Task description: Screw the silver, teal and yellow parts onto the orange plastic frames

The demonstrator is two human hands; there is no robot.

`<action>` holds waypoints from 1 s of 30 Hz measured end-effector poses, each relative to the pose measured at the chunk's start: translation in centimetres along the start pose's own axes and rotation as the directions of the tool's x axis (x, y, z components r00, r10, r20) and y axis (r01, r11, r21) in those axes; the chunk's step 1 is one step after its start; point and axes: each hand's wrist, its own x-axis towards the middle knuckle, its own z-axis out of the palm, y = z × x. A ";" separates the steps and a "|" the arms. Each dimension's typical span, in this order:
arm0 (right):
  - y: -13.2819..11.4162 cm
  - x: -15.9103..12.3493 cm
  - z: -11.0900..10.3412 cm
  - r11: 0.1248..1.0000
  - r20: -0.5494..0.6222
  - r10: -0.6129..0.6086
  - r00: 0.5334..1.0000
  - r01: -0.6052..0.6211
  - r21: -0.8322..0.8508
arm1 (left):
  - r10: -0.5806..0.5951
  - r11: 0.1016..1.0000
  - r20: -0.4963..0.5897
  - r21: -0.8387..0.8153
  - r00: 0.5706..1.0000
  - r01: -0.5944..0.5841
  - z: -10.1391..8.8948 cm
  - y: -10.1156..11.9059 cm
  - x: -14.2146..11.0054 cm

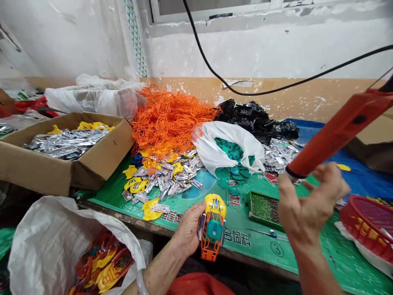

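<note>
My left hand (pixel 188 229) is closed round a small plastic toy assembly (pixel 212 229) with a yellow top, an orange frame and a green piece inside, held upright just over the table's near edge. My right hand (pixel 307 205) is raised to the right, palm turned toward me, its fingers loosely curled apart just under the tip of an orange electric screwdriver (pixel 337 131) that hangs slanting from the upper right. The fingers touch or nearly touch the tool's dark tip; a firm grip does not show.
On the green mat (pixel 245 241) lie silver and yellow parts (pixel 162 184), an orange frame heap (pixel 168 119), black parts (pixel 254 116), a white bag of green pieces (pixel 233 155), a green screw tray (pixel 264 209), a small screwdriver (pixel 267 233). Cardboard box (pixel 61 164) left, red basket (pixel 368 229) right, bag of finished toys (pixel 104 262) below.
</note>
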 end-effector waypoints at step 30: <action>3.7 -6.9 2.4 0.874 0.612 -0.207 0.763 -0.138 0.466 | 0.527 -0.616 0.795 0.602 0.302 -0.508 -3.9 1.7 -3.4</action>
